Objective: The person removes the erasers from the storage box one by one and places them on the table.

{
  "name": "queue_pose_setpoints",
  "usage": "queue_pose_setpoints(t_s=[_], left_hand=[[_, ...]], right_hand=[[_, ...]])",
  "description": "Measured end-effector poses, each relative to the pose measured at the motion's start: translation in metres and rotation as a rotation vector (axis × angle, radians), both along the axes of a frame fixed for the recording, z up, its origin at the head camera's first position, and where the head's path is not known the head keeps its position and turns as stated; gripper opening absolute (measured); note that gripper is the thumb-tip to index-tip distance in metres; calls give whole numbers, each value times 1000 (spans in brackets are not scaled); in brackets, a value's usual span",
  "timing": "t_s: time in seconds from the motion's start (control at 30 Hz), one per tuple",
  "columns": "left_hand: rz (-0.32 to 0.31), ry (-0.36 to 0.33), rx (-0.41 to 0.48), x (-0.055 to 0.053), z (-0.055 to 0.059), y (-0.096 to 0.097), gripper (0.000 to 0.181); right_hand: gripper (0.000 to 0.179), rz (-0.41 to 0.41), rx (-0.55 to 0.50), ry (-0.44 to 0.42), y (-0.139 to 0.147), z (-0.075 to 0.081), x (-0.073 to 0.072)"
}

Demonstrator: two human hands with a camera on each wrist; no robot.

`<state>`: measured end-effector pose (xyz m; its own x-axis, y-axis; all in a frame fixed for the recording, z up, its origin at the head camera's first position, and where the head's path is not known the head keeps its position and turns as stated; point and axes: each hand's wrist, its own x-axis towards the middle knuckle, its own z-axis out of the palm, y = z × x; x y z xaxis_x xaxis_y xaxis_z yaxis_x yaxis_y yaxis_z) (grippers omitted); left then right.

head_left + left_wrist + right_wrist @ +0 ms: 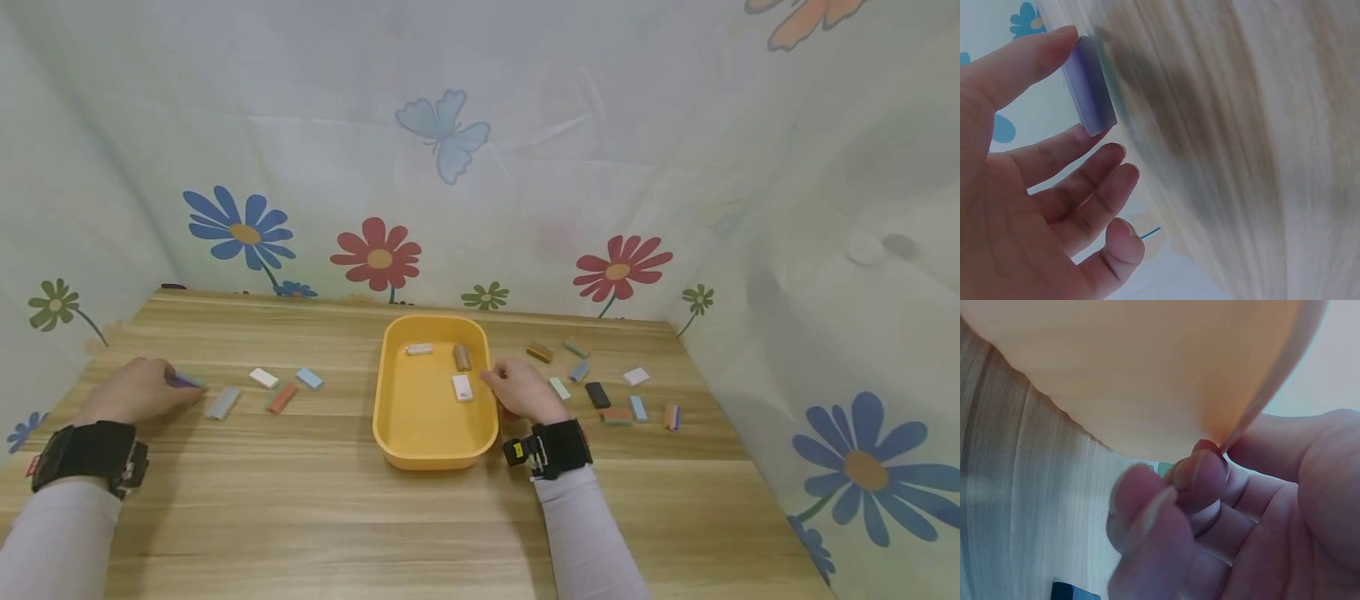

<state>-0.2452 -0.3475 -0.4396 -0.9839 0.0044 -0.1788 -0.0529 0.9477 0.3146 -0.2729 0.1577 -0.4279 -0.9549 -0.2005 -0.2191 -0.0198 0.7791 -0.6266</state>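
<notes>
My left hand is at the far left of the table, pinching a small purple eraser-like block endwise between thumb and index finger. In the left wrist view its other fingers curl loosely beneath, and the block sits close over the wood. A grey block lies just right of this hand. My right hand grips the right rim of a yellow plastic bin, thumb on one side of the wall and fingertips on the other. Inside the bin are two white blocks and a brown one.
A white block, an orange-red one and a light blue one lie left of the bin. Several more, including a black block, are scattered to its right. A flowered curtain borders the wooden table.
</notes>
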Motion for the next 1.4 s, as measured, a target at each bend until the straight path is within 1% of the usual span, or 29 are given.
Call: queue_pose_setpoints(t_s=[0.2,0.3,0.4,0.47,0.6,0.63,0.73,0.9,1.0,1.07,1.17,1.27,1.4], left_hand=[[-11,-25,-9,1,0,1,70],[-26,-27,-22,2,2,1,78],[-29,-30,-32,3,5,2,91],[-20,-17,-33,3,7,4,96],[5,31,-17,-1,17,11,94],[-3,49,-18,-3,19,13,93],[-28,76,-22,-9,29,26,93],[-82,122,-41,-20,48,60,93],[-126,156,-47,-28,55,86,90],[-163,192,-59,-32,59,106,85],[-220,230,-67,-39,63,140,75],[-277,247,-77,-44,64,177,64],[-398,281,-89,-49,62,223,53]], right_hand=[[35,-6,-8,-5,1,1,1],[34,-8,-2,-3,1,0,0],[35,-9,5,-5,1,-1,0],[35,-10,7,-10,1,-2,0],[36,-10,6,-12,1,-1,0],[36,-9,7,-10,1,-1,0],[36,-7,7,-9,1,0,0],[35,0,0,-9,0,0,0],[34,1,-2,-3,1,-1,0],[33,5,-1,2,1,-1,-1],[32,5,-4,-3,1,-1,-1],[34,2,-10,-14,1,-1,0],[35,-8,-17,-19,1,0,0]])
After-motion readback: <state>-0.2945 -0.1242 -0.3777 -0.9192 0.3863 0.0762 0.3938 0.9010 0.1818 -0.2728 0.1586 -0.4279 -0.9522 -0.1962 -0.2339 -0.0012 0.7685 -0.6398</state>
